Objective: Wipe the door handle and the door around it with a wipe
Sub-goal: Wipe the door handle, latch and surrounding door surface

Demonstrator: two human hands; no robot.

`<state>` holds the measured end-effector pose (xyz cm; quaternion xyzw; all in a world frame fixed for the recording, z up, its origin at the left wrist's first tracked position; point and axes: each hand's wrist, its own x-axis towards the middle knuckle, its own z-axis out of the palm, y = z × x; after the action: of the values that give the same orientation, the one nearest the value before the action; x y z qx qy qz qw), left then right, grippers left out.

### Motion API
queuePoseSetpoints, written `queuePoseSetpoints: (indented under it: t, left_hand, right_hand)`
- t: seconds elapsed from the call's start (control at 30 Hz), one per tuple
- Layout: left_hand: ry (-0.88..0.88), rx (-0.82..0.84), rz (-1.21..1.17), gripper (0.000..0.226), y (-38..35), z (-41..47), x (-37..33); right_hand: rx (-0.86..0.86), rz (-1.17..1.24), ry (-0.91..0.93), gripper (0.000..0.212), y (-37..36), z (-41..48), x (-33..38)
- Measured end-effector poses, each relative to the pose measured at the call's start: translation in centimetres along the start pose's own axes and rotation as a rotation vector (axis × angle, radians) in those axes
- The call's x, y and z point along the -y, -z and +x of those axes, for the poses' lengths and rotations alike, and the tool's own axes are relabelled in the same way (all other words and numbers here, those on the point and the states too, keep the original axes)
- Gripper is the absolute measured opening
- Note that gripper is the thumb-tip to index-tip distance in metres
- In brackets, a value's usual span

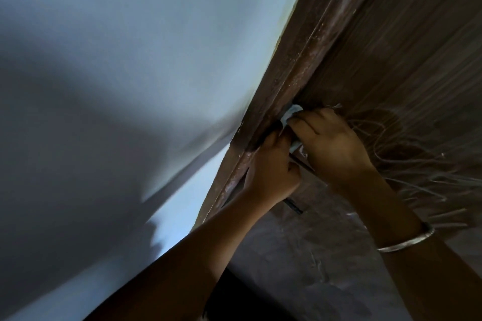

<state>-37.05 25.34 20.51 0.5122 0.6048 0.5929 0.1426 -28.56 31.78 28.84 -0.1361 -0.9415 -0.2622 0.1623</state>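
— Wipe: where does it sit in this view?

— It is a pale, crumpled wad at the edge of the brown door, pressed where the door meets the frame. One bit shows above my fingers and another bit shows lower, between my two hands.

— And your hands?

— My right hand is curled over the wipe, fingers bent and closed on it, knuckles toward the camera. My left hand is just beside it, touching or nearly touching it, with the fingers folded in at the door's edge. Whether the left fingers also pinch the wipe, I cannot tell; it is dark there.

— Is the door handle visible?

— Only partly. A dark, thin bar shows between and under my hands, with a small glint beside it; its shape is mostly hidden by my palms.

— What lies around that?

— The door face to the right carries pale streaks fanning away from my right hand. The frame is brown with light specks. A silver bangle rings my right wrist. To the left is a pale bluish wall, crossed by a broad shadow. Below my forearms is a dull grey floor.
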Motion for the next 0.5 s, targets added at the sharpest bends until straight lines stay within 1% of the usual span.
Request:
queuePoseSetpoints:
  t: [0.07, 0.13, 0.2, 0.3, 0.4, 0.43, 0.5]
  left_hand:
    - [0.014, -0.022, 0.044, 0.063, -0.2, -0.1, -0.1]
    - [0.039, -0.034, 0.079, 0.065, -0.4, -0.2, 0.0]
    - [0.071, -0.031, 0.107, 0.065, -0.4, 0.0, 0.0]
    - [0.109, 0.013, 0.106, 0.052, -0.6, 0.5, 0.1]
    - [0.154, 0.033, 0.07, 0.045, -0.8, 0.4, 0.5]
    - [0.182, 0.045, 0.062, 0.046, -0.8, 0.4, 0.7]
    - [0.244, 0.085, 0.097, 0.054, -0.7, 0.6, 1.3]
  right_hand:
    - [0.009, -0.094, -0.103, 0.029, 0.0, -0.2, 0.2]
    - [0.054, -0.177, -0.177, 0.032, 0.0, 0.0, 0.6]
    - [0.088, -0.226, -0.208, 0.029, 0.0, 0.4, 0.9]
    - [0.155, -0.299, -0.193, 0.021, -0.1, 0.8, 1.6]
    - [0.258, -0.257, -0.161, 0.027, 0.4, 1.3, 1.9]
    - [0.309, -0.22, -0.167, 0.028, 0.6, 1.5, 1.9]
    - [0.381, -0.181, -0.185, 0.025, 0.9, 1.9, 1.9]
